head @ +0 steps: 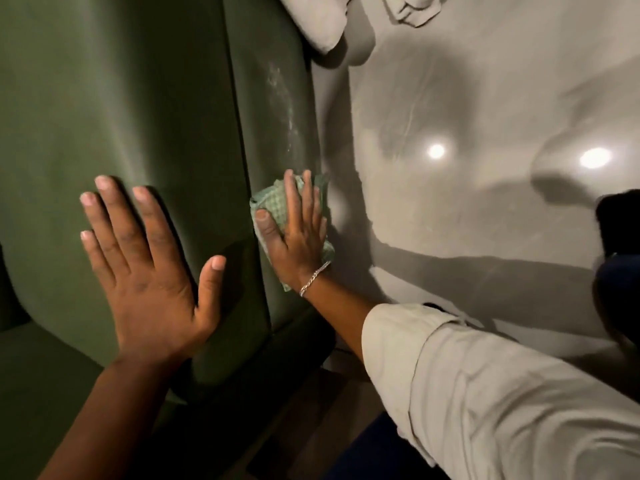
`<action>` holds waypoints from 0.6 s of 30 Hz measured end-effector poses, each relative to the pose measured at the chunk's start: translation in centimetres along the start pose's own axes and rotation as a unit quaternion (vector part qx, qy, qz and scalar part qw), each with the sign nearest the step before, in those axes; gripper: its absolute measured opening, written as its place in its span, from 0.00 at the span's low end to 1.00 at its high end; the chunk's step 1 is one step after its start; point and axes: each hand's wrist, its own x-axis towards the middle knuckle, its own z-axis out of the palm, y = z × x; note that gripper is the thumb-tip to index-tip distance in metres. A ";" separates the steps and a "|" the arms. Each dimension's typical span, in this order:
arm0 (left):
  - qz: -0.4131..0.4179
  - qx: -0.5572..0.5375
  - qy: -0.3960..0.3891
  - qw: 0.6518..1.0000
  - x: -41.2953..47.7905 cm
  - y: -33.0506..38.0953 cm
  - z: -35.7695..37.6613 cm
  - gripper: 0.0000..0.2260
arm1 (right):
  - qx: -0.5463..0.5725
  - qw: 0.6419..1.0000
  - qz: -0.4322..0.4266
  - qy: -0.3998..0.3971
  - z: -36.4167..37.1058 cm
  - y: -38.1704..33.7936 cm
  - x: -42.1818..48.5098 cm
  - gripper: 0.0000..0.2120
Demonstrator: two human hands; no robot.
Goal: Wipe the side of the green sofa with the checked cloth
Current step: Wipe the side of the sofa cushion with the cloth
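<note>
Your right hand (298, 233) was laid flat over the checked cloth (273, 202), fingers spread and straight, pressing it against the side panel of the green sofa (104, 98) rather than clutching it, so that grip was open-palmed with the cloth pinned under it. Only the cloth's edges peeked out around the palm, by the thumb, above the fingertips and down by the wrist; most of it was hidden under the hand. A silver bracelet (314, 278) sat at that wrist, and the rolled beige sleeve (485, 382) ran off the lower right corner.

Just above the cloth, on the same narrow panel, there was a pale dusty smear (287, 109). Right of your grip the glossy grey floor (467, 98) came up close to the sofa's edge, with two bright light reflections and heavy shadows on it.

Left of the cloth, across the sofa's seam, your left hand (149, 271) was splayed flat on the broad green face, holding nothing.

Further up, something pale and fabric-like (318, 26) was cut off by the top edge, couldn't tell what it was. A dark shape (616, 230) at the far right was cropped and too murky to identify.
</note>
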 end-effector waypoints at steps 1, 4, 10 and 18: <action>-0.003 0.001 0.000 1.000 0.0 0.1 -0.1 0.39 | 0.010 0.999 0.033 -0.004 0.1 0.4 0.2 0.35; -0.011 0.023 -0.014 1.000 0.1 0.2 -0.1 0.40 | 0.034 0.988 0.147 -0.023 0.9 1.2 -2.1 0.37; -0.010 0.037 -0.028 0.999 0.1 0.2 -0.1 0.41 | 0.027 0.992 0.118 0.028 1.4 -0.7 -3.2 0.37; -0.008 0.034 -0.008 0.999 1.2 0.6 -0.1 0.43 | 0.039 0.986 0.162 -0.005 0.7 0.6 -2.0 0.37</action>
